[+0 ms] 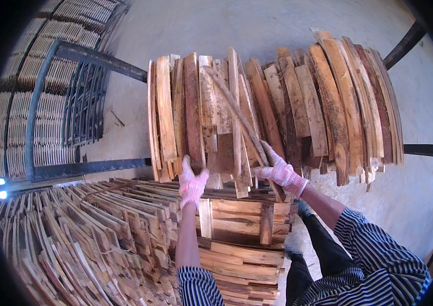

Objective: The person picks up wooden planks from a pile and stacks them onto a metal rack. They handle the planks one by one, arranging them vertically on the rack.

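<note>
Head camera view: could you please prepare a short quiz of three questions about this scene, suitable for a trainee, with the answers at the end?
1. Multiple choice: which hand grips the narrow wooden strip that slants across the row of planks?
A. left
B. right
C. neither

2. True or false: both hands are bare.

3. Fill in the missing word: the person's sleeves have a pattern of dark and light ____.

Key:
1. B: the right hand grips it near its lower end.
2. False: the left hand and the right hand both wear pinkish gloves.
3. stripes
</note>
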